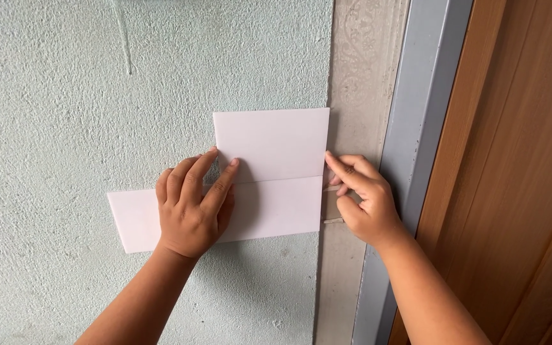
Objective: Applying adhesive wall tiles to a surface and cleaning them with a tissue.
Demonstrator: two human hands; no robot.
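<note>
Pale green, rough-textured plaster wall (65, 160) fills the left and centre of the view; right of it runs a beige patterned strip (359, 76), then a grey metal door frame (416, 115), then a brown wood-grain door panel (519, 160). Pressed flat against the wall is a white folded sheet of paper (269, 147): an upper flap sits squarely over the right half, and a lower band, long axis horizontal, extends out to the left as a tail (132, 220). A horizontal crease line divides flap from band. Left hand (190, 211): open, palm flat on the lower band, fingers spread and pointing up; index and middle fingertips touch the left edge of the upper flap. It pins the paper, gripping nothing. Right hand (362, 198): at the paper's right edge, just where the wall meets the beige strip. Index finger extended, tip touching the right edge near the crease line; remaining fingers curled loosely around what looks like a small beige piece (332, 207), possibly tape, lying on the strip; cannot tell what it is. Relation noted: the paper lies between the two hands, mostly under and right of the left hand, wholly left of the right hand. Left hand covers the sheet; right hand contacts only its edge.
</note>
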